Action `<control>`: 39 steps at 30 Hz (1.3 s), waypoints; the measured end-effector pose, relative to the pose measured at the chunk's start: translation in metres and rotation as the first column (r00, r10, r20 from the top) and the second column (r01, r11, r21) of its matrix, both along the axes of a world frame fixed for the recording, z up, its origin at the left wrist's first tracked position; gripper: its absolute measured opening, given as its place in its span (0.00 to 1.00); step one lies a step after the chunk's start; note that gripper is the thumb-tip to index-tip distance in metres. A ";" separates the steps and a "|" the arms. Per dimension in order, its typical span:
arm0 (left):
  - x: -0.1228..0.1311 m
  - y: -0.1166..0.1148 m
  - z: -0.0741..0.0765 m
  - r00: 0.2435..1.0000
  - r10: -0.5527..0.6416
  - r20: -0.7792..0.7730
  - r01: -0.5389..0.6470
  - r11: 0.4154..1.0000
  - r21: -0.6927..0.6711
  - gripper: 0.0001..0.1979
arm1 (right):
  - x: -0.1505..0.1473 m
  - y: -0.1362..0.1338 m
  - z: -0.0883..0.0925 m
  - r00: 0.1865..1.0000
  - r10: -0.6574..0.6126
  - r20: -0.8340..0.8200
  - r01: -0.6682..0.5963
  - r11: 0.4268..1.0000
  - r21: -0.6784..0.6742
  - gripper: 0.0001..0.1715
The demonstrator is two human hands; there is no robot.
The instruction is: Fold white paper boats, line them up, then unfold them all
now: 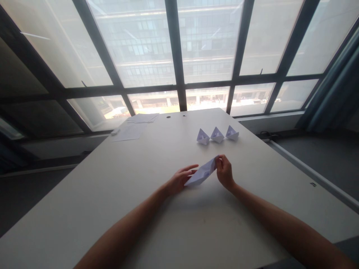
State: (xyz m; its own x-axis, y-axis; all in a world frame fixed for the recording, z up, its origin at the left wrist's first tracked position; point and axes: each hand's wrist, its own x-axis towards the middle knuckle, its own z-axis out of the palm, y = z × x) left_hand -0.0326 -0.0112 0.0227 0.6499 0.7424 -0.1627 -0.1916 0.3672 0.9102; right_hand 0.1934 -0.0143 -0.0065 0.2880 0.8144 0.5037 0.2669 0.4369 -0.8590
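My hands are over the middle of a white table (92, 201), both holding a folded white paper piece (202, 172). My left hand (178, 180) grips its lower left end, with the fingers lying along the paper. My right hand (224, 172) pinches its upper right tip between thumb and fingers. The paper looks like a partly opened boat shape, and its inner folds are partly hidden. Beyond my hands stand three small paper boats (217, 135) in a row, out of reach of my fingers.
Near the far left edge of the table lie a small stack of paper sheets (143, 118) and a single loose sheet (129, 132). Two small dark spots mark the far edge. Large windows (176, 48) stand behind the table, with a curtain (331, 89) at the right.
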 end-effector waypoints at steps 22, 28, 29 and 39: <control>0.030 -0.025 -0.007 0.958 0.058 -0.279 0.014 0.968 0.250 0.26 | -0.030 -0.015 0.000 0.970 -0.001 0.243 0.019 0.997 -0.072 0.14; 0.026 -0.023 -0.011 0.947 0.095 -0.307 0.002 0.954 0.299 0.20 | -0.033 -0.014 -0.001 0.987 0.117 0.111 -0.101 0.985 -0.142 0.15; 0.026 -0.021 -0.012 0.956 0.132 -0.262 -0.061 0.963 0.263 0.20 | -0.033 -0.014 -0.001 0.988 0.146 0.056 -0.135 0.977 -0.163 0.16; 0.021 -0.006 -0.019 0.948 0.299 0.106 -0.308 0.948 0.080 0.21 | -0.036 -0.022 -0.002 0.855 0.510 0.095 -0.466 0.835 -0.293 0.25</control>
